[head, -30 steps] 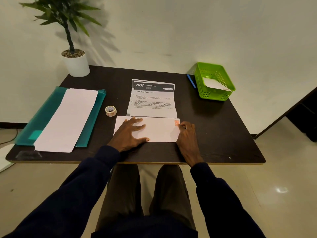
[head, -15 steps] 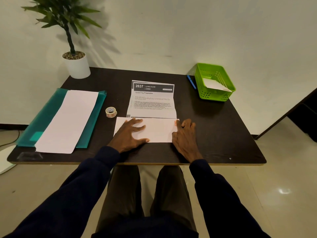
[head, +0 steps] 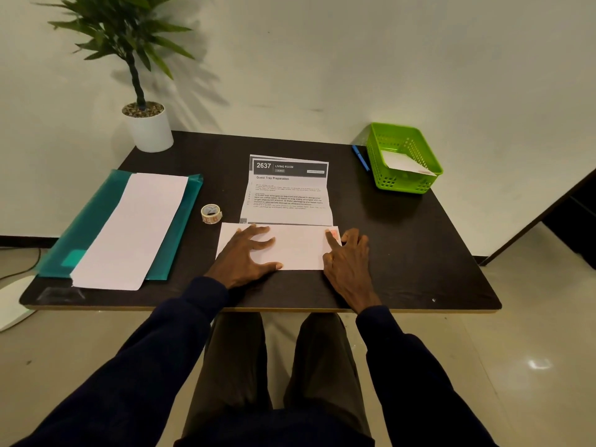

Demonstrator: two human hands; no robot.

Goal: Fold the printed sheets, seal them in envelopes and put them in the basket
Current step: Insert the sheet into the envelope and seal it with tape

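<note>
Head view: I've got both hands down on the envelope at the near-middle of the desk. The left hand lies flat with fingers spread, pinning the envelope's left half and gripping nothing. The right hand has changed. Half a second ago it lay over the envelope's right end and hid the corner; now its index fingertip is pressing on the orange sticker at the top right corner, with that sticker back in sight. The other fingers rest loosely beside the envelope's edge, closed on nothing.

My read: I'm rubbing the sticker down, so this envelope is nearly done and should be ready to lift and carry to the basket. I can't tell whether the flap is fully closed.

Just past the envelope lies a printed sheet, creased but lying open, text up, its near edge touching the envelope's far edge. That one hasn't gone into an envelope yet.

Containers now. The green basket sits at the far right corner and already holds one white envelope, leaning inside. A blue pen lies just beside its left wall. On the left, a teal folder carries a long white stack. The tape roll stands between the folder and the sheet.
</note>
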